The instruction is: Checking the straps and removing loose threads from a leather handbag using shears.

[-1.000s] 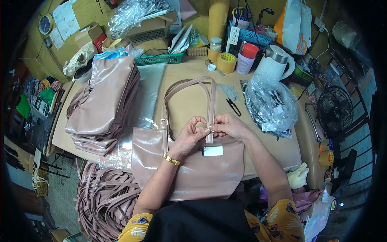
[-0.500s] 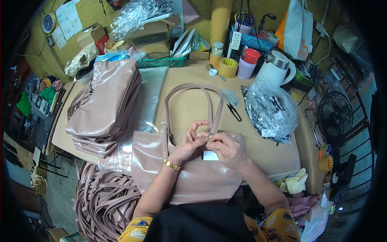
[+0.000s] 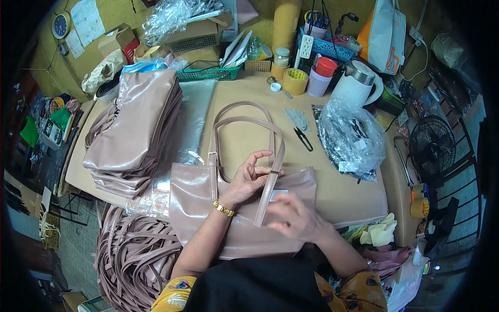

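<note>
Pinkish-brown handbag (image 3: 249, 234) lying on the table (image 3: 343, 203), directly before the person; its lower edge is partly hidden by a black garment (image 3: 249, 281), its left part crossed by the left forearm, its lower right part covered by the right hand and forearm; a pale label (image 3: 279, 195) on the bag is only partly visible between strap and fingers; the right hand (image 3: 297, 217) is blurred, so its fingertips are hard to make out, and whether it has hold of anything small cannot be told; the tips of some left fingers are lost behind the strap (image 3: 267, 197); the left hand (image 3: 248, 179) comes in from the lower left, a gold watch (image 3: 223, 209) at its wrist, index finger raised and bent, thumb and another finger closed on the strap near a dark loop (image 3: 274, 172); the strap's free end slants down over the bag; the right hand stands loosely open just beside that end, fingers curved and apart, palm turned toward the left hand
</note>
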`<state>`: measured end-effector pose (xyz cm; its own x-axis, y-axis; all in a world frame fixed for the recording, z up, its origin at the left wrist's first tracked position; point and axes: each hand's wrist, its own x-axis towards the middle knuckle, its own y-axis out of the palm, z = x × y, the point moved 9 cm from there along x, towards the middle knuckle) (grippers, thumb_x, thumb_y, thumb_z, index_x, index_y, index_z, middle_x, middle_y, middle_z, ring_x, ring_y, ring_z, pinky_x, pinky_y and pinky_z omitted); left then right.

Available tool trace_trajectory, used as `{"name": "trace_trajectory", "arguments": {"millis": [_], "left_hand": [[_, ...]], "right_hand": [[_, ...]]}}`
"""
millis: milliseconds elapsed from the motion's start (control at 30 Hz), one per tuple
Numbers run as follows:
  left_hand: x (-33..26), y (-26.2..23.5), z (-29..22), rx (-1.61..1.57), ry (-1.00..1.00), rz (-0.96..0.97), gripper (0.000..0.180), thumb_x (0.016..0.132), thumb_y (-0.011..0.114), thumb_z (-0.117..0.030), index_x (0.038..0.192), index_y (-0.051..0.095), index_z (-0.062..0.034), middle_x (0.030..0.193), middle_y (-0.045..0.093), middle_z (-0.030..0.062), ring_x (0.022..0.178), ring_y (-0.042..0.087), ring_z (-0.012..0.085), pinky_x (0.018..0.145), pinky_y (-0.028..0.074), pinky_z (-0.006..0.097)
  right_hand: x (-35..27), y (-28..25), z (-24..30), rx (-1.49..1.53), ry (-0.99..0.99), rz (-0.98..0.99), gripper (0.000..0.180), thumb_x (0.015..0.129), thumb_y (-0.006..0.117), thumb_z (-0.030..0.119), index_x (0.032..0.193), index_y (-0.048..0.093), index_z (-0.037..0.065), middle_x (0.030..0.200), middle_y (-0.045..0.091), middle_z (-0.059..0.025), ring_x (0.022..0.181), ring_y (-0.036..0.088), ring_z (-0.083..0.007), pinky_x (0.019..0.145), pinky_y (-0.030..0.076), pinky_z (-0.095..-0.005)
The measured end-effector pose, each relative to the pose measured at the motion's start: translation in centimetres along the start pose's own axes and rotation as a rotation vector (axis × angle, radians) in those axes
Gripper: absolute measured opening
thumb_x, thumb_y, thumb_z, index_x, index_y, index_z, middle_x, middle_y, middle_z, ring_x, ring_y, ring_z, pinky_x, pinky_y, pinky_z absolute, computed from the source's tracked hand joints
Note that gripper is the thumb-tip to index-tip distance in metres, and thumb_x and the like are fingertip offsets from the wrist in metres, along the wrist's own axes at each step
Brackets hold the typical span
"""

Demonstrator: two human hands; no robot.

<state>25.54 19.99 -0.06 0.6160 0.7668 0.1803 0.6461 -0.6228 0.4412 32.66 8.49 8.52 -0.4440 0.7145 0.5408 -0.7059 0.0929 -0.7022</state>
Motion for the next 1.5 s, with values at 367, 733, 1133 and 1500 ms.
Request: {"name": "trace_trajectory", "arguments": {"millis": [367,733,1133,1500], "left_hand": [[-0.3,0.2,-0.3,0.060,0.009,-0.059,0.061,0.085,0.062,0.001,0.135,0.028,-0.0036,0.094,0.066,0.0089,0.092,0.061,0.0117,0.079,0.048,0.025],[0.2,-1.4,0.7,0.036,0.023,-0.210,0.057,0.086,0.063,-0.001,0.131,0.029,-0.0004,0.088,0.066,0.0117,0.083,0.063,0.0139,0.075,0.049,0.025],[0.1,-1.7,0.7,0.045,0.034,-0.296,0.049,0.086,0.061,-0.001,0.126,0.032,-0.0012,0.082,0.066,0.0118,0.077,0.063,0.0129,0.071,0.049,0.023],[0.8,-3.8,2.7,-0.050,-0.050,-0.259,0.043,0.087,0.047,0.007,0.127,0.036,-0.0039,0.096,0.065,0.0132,0.082,0.064,0.0138,0.071,0.052,0.023]], "right_hand": [[4.6,-1.5,-8.2,0.113,0.236,-0.275,0.015,0.083,0.061,0.004,0.096,0.055,0.002,0.075,0.059,-0.0087,0.062,0.059,-0.0159,0.056,0.048,-0.0298],[5.2,1.1,-15.0,0.715,0.611,-0.235,0.010,0.092,0.055,0.009,0.088,0.051,0.001,0.065,0.059,-0.0041,0.051,0.056,-0.0076,0.047,0.043,-0.0208],[5.5,0.5,-13.6,0.649,0.561,-0.226,0.010,0.092,0.054,0.008,0.089,0.050,-0.001,0.066,0.059,-0.0041,0.053,0.057,-0.0090,0.047,0.045,-0.0222],[3.2,0.0,-4.9,-0.328,-0.196,-0.201,0.015,0.074,0.061,0.001,0.088,0.061,0.004,0.085,0.064,-0.0073,0.068,0.061,-0.0214,0.061,0.049,-0.0328]]}}
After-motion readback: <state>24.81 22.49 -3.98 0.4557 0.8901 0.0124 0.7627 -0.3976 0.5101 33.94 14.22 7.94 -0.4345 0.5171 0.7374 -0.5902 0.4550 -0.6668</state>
